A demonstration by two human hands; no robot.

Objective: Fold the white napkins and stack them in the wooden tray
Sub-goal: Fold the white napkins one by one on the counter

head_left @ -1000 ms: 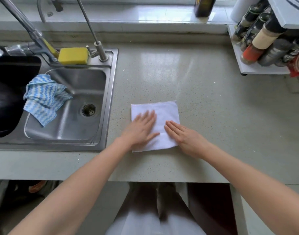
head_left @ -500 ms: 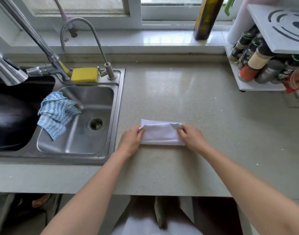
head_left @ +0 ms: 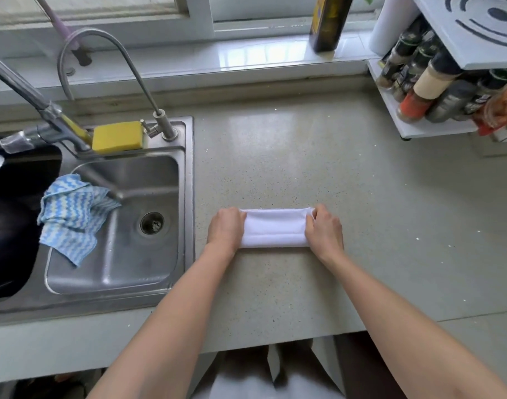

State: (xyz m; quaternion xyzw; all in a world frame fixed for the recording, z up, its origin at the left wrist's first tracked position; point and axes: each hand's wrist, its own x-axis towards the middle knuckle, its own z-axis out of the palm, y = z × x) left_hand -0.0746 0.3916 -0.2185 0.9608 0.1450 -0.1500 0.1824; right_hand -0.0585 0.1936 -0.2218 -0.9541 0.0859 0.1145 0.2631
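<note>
Ahead of your fingers the speckled grey-green stone countertop lies bare up to the white windowsill, where a dark olive bottle stands. Out past your right hand the counter is open too, until the white spice rack of dark and red-capped jars at the far right. Just beyond your left hand runs the raised rim of the stainless steel sink, with its curved steel tap and yellow rectangular sponge behind the basin.

Speckled grey-green countertop with stainless sink inset at left. White-framed window above white sill; daylight glare on both.
</note>
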